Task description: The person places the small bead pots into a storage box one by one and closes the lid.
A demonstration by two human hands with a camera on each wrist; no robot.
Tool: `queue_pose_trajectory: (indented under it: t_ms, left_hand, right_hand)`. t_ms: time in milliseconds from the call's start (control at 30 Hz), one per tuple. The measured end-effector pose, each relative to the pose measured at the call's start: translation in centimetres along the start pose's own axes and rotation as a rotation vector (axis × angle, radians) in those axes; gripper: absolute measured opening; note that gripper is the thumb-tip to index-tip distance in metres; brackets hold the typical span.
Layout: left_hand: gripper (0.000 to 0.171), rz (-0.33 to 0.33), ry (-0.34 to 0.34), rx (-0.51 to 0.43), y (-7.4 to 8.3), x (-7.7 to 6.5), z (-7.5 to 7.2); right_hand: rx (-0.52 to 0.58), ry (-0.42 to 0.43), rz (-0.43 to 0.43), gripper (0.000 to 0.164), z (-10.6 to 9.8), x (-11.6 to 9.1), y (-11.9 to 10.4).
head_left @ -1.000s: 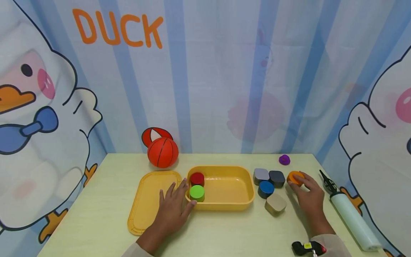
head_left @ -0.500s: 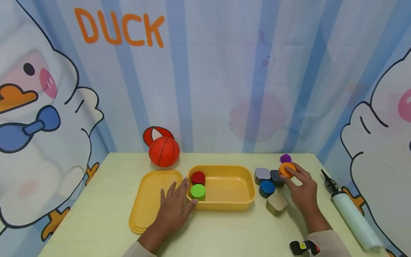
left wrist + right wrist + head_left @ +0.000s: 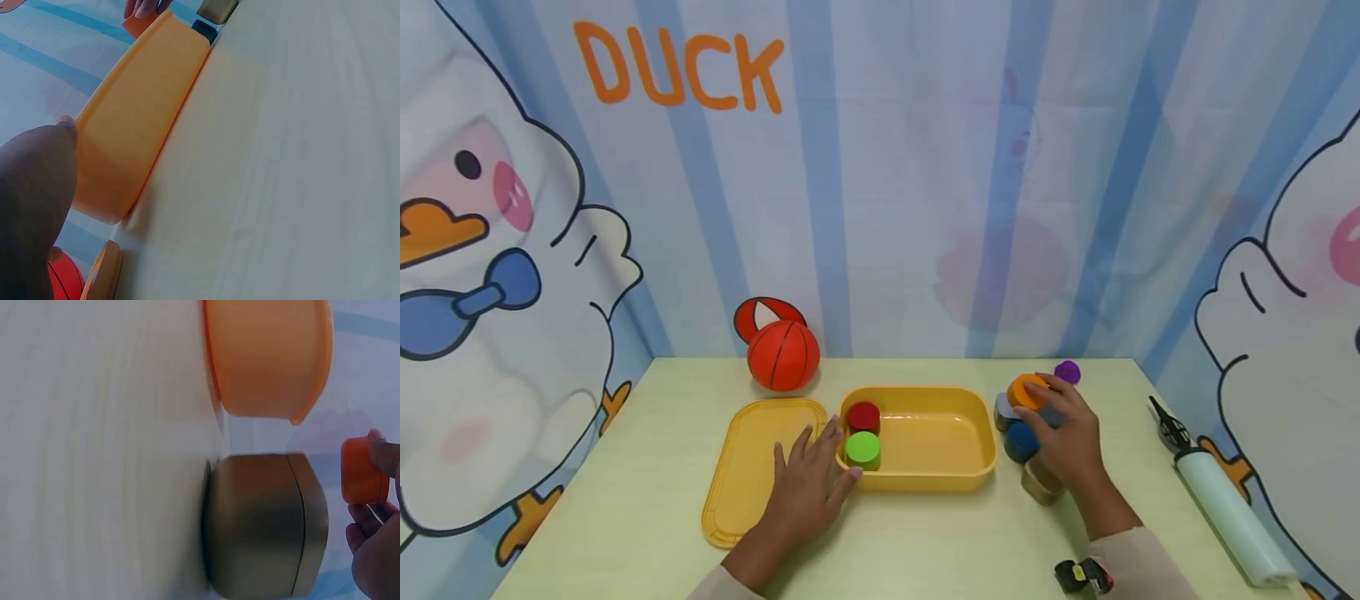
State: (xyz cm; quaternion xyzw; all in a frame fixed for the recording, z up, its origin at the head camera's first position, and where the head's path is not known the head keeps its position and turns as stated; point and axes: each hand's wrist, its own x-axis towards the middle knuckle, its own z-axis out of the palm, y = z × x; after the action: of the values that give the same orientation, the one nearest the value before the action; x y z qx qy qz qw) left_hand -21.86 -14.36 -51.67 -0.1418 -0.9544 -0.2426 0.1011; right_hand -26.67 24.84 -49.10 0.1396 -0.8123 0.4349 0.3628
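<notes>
My right hand (image 3: pixel 1070 433) pinches a small round orange container (image 3: pixel 1024 392) between thumb and fingers. It is held above several small lidded containers, beside the yellow plastic box (image 3: pixel 925 482). My left hand (image 3: pixel 805 493) rests at the box's left end, fingers spread, thumb touching the front rim. A dark red round container (image 3: pixel 863 415) and a lime green one (image 3: pixel 862 450) stand inside the box at its left. Below the orange container are a grey (image 3: pixel 1003 412), a blue (image 3: pixel 1021 442) and a beige one (image 3: pixel 1040 483). A dark container is mostly hidden by my right hand.
A yellow lid (image 3: pixel 733 475) lies left of the box, under my left hand. Behind it sits a red basketball-patterned ball (image 3: pixel 783 356). A small purple thing (image 3: pixel 1067 372) is at the back right. A pale green hand pump (image 3: pixel 1232 517) lies along the right edge.
My right hand has lifted the orange container from the table and carried it left, over the other containers. My left hand has stayed at the box.
</notes>
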Motion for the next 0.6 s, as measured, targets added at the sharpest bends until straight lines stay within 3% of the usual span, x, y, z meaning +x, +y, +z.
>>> queue_pose_trajectory:
  t_ms: [500,600]
  left_hand:
    - [0.075,0.001,0.008,0.002,-0.1,0.1,0.1]
    - [0.075,-0.001,0.004,-0.002,-0.2,0.0,0.2]
  right_hand:
    - [0.02,-0.069,-0.074,0.042,4.9,0.8,-3.4]
    - [0.045,-0.095,-0.051,0.04,5.8,0.7,-3.9]
